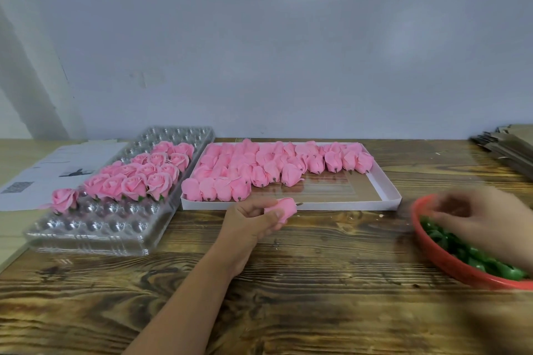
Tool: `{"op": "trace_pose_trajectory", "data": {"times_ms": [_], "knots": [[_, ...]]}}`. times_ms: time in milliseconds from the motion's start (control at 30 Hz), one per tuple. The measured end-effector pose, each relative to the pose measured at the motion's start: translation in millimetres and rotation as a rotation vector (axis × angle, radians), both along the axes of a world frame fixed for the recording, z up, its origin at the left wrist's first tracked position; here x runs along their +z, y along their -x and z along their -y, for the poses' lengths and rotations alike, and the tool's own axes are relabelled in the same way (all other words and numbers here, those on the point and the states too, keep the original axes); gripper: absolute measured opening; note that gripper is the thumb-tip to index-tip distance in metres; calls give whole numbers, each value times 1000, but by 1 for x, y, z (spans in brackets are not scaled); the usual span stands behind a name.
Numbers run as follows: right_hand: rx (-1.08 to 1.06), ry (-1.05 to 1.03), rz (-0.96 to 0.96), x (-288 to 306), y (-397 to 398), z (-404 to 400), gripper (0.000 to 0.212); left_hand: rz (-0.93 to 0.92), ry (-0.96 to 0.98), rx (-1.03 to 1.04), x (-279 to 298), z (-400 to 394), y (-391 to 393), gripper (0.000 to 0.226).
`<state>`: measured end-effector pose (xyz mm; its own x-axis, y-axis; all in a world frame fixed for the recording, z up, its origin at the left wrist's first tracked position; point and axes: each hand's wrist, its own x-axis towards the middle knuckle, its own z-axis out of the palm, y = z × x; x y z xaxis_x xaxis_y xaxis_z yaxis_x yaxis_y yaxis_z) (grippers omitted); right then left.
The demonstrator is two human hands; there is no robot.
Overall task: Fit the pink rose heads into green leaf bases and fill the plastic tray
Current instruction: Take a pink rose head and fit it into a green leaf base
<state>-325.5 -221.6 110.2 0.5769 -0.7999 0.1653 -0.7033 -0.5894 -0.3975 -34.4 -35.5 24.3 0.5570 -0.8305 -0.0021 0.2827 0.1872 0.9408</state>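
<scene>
Left hand (253, 217) grips rose head (284, 207) | right hand (473, 210) blurred, grip unclear, over leaf bases (461, 251)

The tabletop (317, 282) is rough-grained, dark-streaked wood. On it, the plastic tray (95, 228) is clear and glossy; right of the tray, a matt white cardboard box (288, 205); beyond, a shiny red plastic bowl (427, 245).

head cam | looks forward-down | close over wooden table (317, 282)

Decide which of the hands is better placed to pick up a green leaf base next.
The right hand: it hovers over the red bowl of leaf bases, while the left hand grips a rose head.
</scene>
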Motion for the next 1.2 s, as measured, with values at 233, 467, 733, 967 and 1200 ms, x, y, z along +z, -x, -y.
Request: {"op": "trace_pose_trajectory", "data": {"times_ms": [233,467,733,967,1200], "knots": [[-103,-80,-500,-28,29,64,40,-19,-25,22,-3,1,1,29],[-97,42,-557,-37,12,70,9,-10,-49,34,-3,1,1,18],[-123,114,-431,-34,22,88,18,-22,-37,16,-4,1,0,22],[-181,93,-328,-43,37,112,23,-19,-40,12,-5,1,-2,27],[-274,162,-121,-64,59,146,37,-39,-49,20,-4,2,-1,40]]}}
